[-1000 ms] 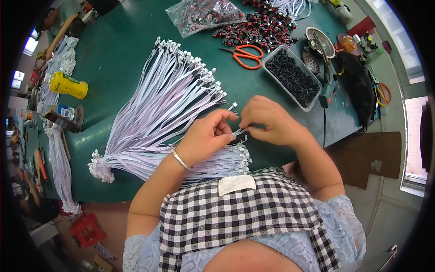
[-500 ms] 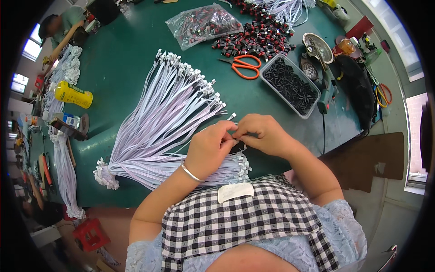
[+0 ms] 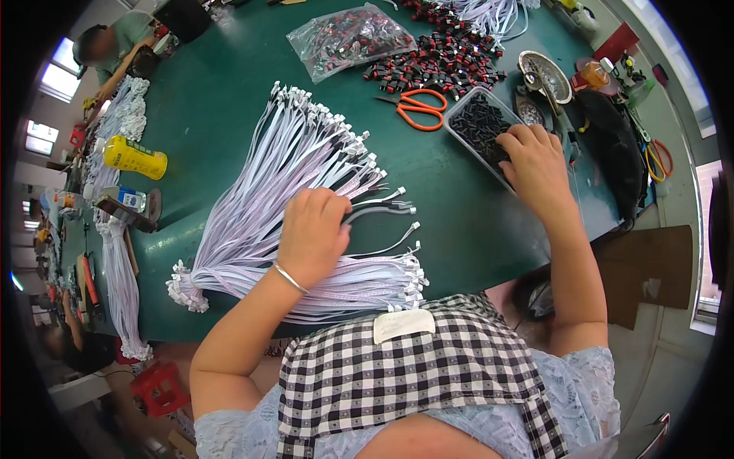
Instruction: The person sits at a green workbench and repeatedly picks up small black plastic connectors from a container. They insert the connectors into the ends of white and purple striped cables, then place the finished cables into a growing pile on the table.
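My left hand (image 3: 312,233), with a silver bangle at its wrist, rests over a fanned bundle of white flat cables (image 3: 252,176). Its fingers are curled around a thin greyish cable (image 3: 382,208), whose white connector end points right. Small white connectors tip the bundle's many strands. At the right, my right hand (image 3: 535,164) reaches into a clear plastic box (image 3: 468,147) of short black tubes (image 3: 478,126). The fingers bend down together among the tubes; what lies between the fingertips is hidden.
Orange-handled scissors (image 3: 422,109) lie left of the box. Beyond are a heap of red-and-black parts (image 3: 443,65) and a clear bag (image 3: 352,42) of similar parts. A metal bowl (image 3: 544,76) stands at right, a yellow bottle (image 3: 136,157) at left. Another person (image 3: 122,50) sits far left.
My hands were together in front of me and have parted. The right hand has moved up and right into the box; the left has shifted left over the cables.
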`<state>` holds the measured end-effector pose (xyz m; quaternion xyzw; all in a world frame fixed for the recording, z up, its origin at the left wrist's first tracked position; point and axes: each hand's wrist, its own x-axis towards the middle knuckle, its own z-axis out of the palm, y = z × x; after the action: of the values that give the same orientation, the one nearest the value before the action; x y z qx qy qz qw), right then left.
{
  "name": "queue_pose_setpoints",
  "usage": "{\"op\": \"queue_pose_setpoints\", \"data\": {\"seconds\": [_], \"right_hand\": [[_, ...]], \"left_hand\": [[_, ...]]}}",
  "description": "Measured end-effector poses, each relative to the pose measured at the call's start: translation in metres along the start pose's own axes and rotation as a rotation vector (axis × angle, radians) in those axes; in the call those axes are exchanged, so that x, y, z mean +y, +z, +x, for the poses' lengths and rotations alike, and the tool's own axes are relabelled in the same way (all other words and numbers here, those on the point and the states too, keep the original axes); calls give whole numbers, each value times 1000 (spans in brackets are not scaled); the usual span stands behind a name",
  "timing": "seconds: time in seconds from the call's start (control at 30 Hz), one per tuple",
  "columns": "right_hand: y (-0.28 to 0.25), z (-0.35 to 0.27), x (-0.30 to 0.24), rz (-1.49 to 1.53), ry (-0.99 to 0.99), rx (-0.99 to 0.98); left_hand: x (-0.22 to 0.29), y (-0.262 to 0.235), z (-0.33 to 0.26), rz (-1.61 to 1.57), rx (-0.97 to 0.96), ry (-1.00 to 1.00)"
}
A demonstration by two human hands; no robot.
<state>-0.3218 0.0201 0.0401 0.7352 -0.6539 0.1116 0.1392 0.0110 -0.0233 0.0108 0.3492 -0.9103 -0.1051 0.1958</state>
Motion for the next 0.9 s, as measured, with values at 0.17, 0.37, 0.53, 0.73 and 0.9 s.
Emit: {"op": "queue_pose_setpoints", "data": {"seconds": [0.17, 0.37, 0.53, 0.73, 0.9], "right_hand": [[23, 4, 17, -100, -1, -102], [29, 12, 27, -59, -25, -183], [26, 19, 28, -32, -48, -187], [-1, 18, 7, 62, -127, -142], [-32, -14, -57, 272, -812, -350]], "left_hand": [[-27, -2, 8, 111, 84, 49], [-43, -1, 17, 167, 77, 10], [-33, -8, 14, 132, 16, -18], [7, -7, 11, -16, 1, 97], [28, 15, 8, -268, -245, 3]]}}
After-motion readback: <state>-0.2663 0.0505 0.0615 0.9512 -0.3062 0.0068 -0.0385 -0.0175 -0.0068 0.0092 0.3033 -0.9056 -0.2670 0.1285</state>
